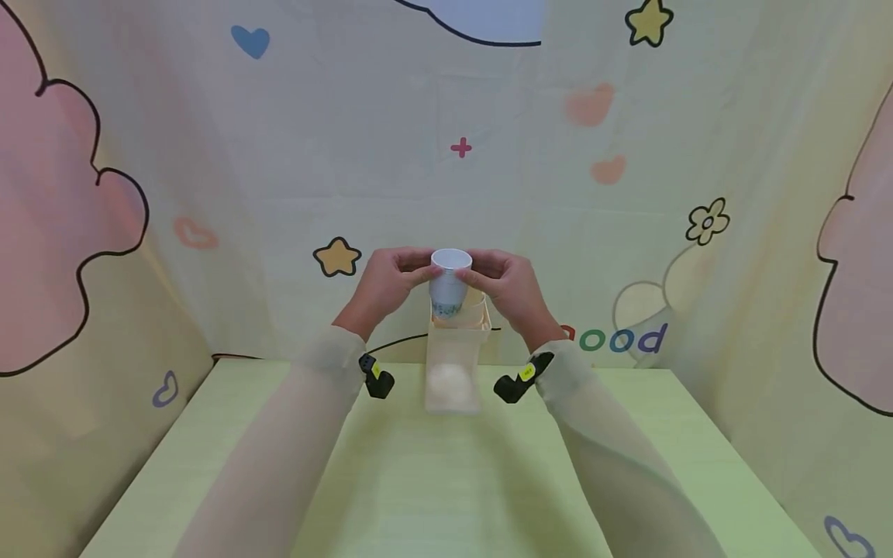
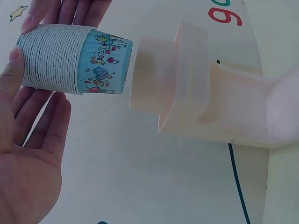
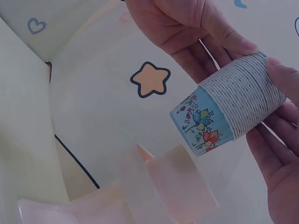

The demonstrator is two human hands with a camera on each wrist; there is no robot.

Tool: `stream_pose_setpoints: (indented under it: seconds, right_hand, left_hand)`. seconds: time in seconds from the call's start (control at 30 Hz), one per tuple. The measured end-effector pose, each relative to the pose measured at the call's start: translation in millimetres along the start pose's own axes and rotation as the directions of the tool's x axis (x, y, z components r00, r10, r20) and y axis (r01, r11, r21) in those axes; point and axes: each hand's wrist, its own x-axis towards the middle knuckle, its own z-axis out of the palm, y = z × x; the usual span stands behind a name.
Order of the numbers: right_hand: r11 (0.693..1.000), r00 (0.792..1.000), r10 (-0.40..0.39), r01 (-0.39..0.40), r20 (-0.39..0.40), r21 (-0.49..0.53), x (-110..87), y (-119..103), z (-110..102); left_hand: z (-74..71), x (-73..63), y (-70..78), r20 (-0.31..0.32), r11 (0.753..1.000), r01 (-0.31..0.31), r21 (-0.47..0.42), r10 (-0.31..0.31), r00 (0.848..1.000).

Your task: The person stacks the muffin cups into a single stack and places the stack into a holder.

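Observation:
A stack of paper cups (image 1: 448, 294), nested mouth up, is held between my two hands in the head view. My left hand (image 1: 391, 280) grips its left side near the rims, thumb in front. On the other side my right hand (image 1: 515, 288) grips it the same way. Blue walls with flower drawings show on the lowest cup in the left wrist view, under many white rims. Just beyond the base of the stack (image 2: 60, 60) is the round open top of a cream plastic holder (image 2: 154, 74), a small gap between them.
The tall holder (image 1: 453, 380) stands at the back of the pale green table (image 1: 418, 473). Behind it hangs a backdrop (image 1: 391, 155) printed with hearts, stars and letters. A dark line (image 1: 398, 342) runs behind the holder. Both wrists carry black cameras.

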Motion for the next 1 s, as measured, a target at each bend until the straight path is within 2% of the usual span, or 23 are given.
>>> stream_pose_setpoints:
  seconds: [0.33,0.63,1.0]
  right_hand:
    - [1.0,0.999,-0.029,0.029,-0.022,0.005,11.1,5,-14]
    - [0.998,0.998,-0.027,0.03,-0.053,0.051,12.8,11,-20]
    - [1.0,0.998,-0.014,0.015,-0.058,0.024,18.6,32,-23]
  left_hand:
    - [17.1,12.1,3.7,-0.047,0.998,-0.009,-0.06,0.006,0.999]
    - [27.5,22.3,-0.6,-0.059,0.989,0.016,-0.146,-0.025,0.998]
    - [39.7,30.5,-19.9,-0.076,0.982,0.05,-0.181,-0.064,0.995]
